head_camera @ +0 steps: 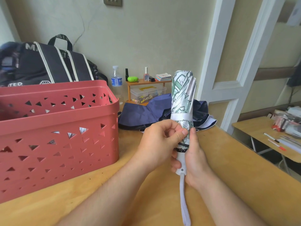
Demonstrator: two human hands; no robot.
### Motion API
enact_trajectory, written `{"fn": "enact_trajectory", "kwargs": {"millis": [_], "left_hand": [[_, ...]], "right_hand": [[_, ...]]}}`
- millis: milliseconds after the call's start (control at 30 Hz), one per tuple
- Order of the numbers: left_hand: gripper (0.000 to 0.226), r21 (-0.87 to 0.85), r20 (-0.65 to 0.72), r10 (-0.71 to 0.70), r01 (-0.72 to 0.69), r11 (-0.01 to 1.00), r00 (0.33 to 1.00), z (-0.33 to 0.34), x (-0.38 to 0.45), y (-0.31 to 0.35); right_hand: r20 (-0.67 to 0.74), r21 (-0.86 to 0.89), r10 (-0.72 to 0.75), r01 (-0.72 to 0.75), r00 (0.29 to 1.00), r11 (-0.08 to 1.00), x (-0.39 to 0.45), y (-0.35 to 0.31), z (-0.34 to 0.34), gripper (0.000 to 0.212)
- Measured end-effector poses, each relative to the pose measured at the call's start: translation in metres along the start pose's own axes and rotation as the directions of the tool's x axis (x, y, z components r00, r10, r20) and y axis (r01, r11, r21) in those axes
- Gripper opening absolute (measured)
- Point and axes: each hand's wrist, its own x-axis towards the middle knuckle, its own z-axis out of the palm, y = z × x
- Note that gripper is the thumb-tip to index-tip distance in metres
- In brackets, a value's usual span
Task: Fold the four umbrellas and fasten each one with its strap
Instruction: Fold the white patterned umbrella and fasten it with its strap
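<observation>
cloth umbrella (182,101), plastic basket (58,128), wooden table (228,168)

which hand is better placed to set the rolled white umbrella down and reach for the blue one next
Left, probably. The right hand wraps the white umbrella at its handle and carries it; the left hand only pinches the fabric under the strap, and the blue umbrella lies on its side.

White capitals on the black bag (48,62), far left of the hands' grip on the umbrella, read "MA" along the top edge and "TED" lower down, the rest cut off. The water bottle (116,80) label up and left of the grip is too small to read.
</observation>
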Motion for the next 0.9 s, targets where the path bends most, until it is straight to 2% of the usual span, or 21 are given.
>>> {"fn": "enact_trajectory", "kwargs": {"millis": [133, 300, 367, 500, 567, 733, 833, 900], "left_hand": [[0.021, -0.105, -0.026, -0.023, 0.020, 0.994, 0.999, -0.006, 0.002, -0.001], [0.018, 0.147, -0.220, 0.073, -0.041, 0.988, 0.973, -0.010, 0.007, -0.004], [0.022, 0.166, -0.238, 0.062, -0.022, 0.986, 0.969, -0.011, 0.008, -0.006], [0.022, 0.015, -0.226, -0.028, 0.032, 0.999, 0.974, -0.010, 0.012, -0.006], [0.021, -0.065, -0.200, -0.070, 0.058, 0.996, 0.977, -0.010, 0.013, -0.008], [0.013, -0.145, -0.150, -0.106, 0.084, 0.986, 0.983, -0.011, 0.015, -0.011], [0.023, -0.201, -0.152, -0.115, 0.083, 0.976, 0.982, -0.015, 0.016, -0.011], [0.028, -0.179, -0.144, -0.088, 0.061, 0.982, 0.986, -0.017, 0.015, -0.010]], "right_hand": [[0.101, 0.038, 0.045, -0.049, 0.994, 0.998, -0.001, -0.002, 0.001, 0.072], [0.209, 0.111, 0.047, -0.072, 0.977, 0.991, 0.001, -0.002, -0.002, 0.076], [0.254, 0.142, 0.031, -0.069, 0.967, 0.987, 0.000, -0.002, -0.004, 0.083], [0.296, 0.160, -0.020, -0.029, 0.955, 0.987, -0.002, -0.002, -0.005, 0.080], [0.253, 0.138, -0.037, 0.002, 0.967, 0.990, -0.003, -0.002, -0.004, 0.077], [0.163, 0.034, -0.054, 0.049, 0.985, 0.998, -0.002, -0.004, -0.004, 0.068], [0.187, 0.096, -0.130, 0.114, 0.974, 0.989, 0.002, -0.001, -0.003, 0.062], [0.195, 0.158, -0.137, 0.107, 0.971, 0.982, 0.004, 0.000, -0.002, 0.058]]}}
